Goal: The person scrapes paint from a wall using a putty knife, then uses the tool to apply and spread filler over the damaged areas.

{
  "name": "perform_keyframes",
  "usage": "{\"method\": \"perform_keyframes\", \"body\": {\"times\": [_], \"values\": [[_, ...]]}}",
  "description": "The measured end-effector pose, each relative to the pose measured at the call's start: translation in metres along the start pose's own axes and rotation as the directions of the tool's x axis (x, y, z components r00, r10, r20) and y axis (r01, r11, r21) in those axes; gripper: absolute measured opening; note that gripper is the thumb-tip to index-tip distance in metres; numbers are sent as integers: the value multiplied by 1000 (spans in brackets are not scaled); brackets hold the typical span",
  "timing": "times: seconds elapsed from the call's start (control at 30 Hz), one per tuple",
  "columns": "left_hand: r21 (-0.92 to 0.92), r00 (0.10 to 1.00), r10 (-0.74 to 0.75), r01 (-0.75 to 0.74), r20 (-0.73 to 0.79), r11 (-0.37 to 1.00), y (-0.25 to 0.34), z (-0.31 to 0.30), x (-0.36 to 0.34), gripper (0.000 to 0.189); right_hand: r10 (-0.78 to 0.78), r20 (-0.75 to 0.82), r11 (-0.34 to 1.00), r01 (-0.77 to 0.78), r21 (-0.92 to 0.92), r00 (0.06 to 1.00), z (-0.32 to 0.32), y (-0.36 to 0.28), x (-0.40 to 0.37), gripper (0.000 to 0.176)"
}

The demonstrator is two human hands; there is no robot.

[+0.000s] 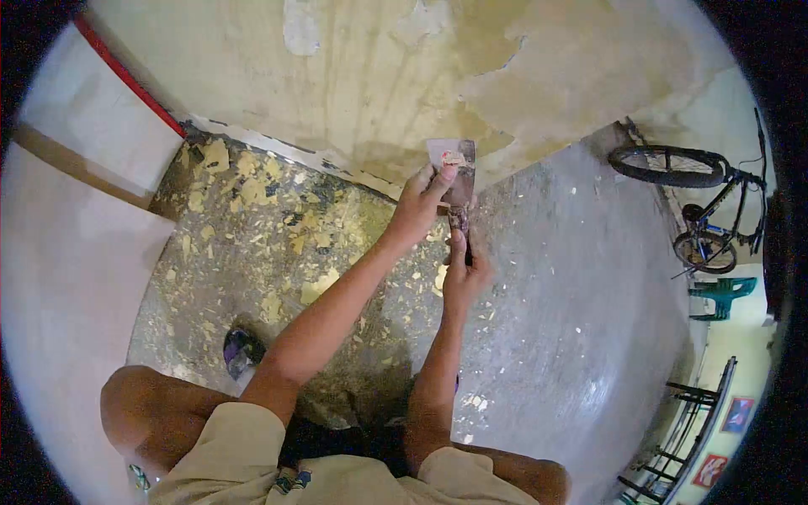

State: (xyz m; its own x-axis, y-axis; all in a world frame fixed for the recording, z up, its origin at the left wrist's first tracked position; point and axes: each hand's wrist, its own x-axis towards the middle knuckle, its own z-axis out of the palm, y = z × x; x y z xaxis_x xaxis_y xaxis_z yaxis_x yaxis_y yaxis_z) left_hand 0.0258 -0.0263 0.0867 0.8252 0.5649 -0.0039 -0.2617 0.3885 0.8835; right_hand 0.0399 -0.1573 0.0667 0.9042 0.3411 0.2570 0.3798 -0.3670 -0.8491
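A broad flat scraper with a stained metal blade is upright in front of the peeling yellow wall. My right hand is wrapped round its dark handle below the blade. At the blade's left side, my left hand grips the scraper, its thumb pressed on the face near a small red and white mark. Bare patches show where paint has come off the wall. Yellow paint flakes lie scattered on the floor under my arms.
A bicycle stands at the right, with a green plastic chair and a dark metal rack beyond it. On the left are a pale panel and a red strip. A dark shoe is on the floor.
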Motion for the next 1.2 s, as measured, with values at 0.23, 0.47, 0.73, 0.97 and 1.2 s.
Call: {"method": "perform_keyframes", "body": {"times": [0.23,0.47,0.73,0.97,1.2], "values": [[96,996,42,-34,-85,995,35,3,3,43,60,-19,986,-56,154,998,5,-22,10,28],[459,996,32,11,-86,889,20,-18,-11,51,153,177,894,-213,394,972,28,-6,-5,30],[236,998,-38,49,-52,971,29,-67,-79,51,5,336,665,-254,703,942,46,-54,5,30],[688,962,180,13,-207,725,113,-94,-85,34,39,476,17,-477,879,878,83,-96,50,29],[861,966,156,103,-205,499,178,-57,-69,33,-21,407,-356,-387,850,913,86,-102,53,23]]}}
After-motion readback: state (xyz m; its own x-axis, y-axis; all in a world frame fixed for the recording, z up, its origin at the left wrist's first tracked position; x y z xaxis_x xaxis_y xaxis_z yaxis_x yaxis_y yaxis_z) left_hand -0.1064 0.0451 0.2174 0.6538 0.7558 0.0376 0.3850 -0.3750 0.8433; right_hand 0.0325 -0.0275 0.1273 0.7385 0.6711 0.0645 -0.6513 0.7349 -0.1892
